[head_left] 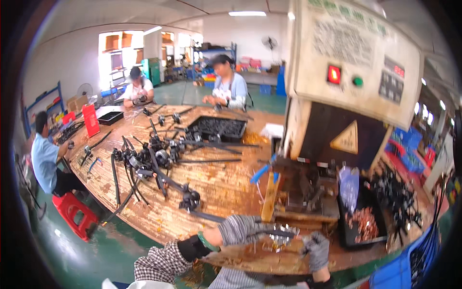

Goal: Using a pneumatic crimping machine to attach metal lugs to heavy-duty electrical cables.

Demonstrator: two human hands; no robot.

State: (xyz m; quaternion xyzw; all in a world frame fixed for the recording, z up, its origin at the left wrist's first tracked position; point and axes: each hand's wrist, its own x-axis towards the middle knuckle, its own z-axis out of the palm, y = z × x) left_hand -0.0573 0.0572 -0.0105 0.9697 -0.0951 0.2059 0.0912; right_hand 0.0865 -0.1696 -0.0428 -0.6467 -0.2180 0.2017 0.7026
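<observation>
My left hand (238, 230), in a grey striped glove, is wrapped round a black cable (207, 216). One length of it runs back onto the wooden table, and its other end points toward my right hand (316, 250). That hand, also in a grey glove, has its fingers drawn together beside the cable's tip; whatever they pinch is too small to make out. Beneath the cable end lies a heap of small shiny silver parts (280, 239). Just beyond my hands stands a bench machine (353, 53) with a lit red switch, a green button and a dark tool area (310, 192).
Right of the machine, a black tray (344, 231) holds copper-coloured pieces (364, 224) and a clear bag. Black cable assemblies (154, 156) cover the table's middle, near another black tray (191, 129). Several people sit around the table. A blue crate (399, 269) is at lower right.
</observation>
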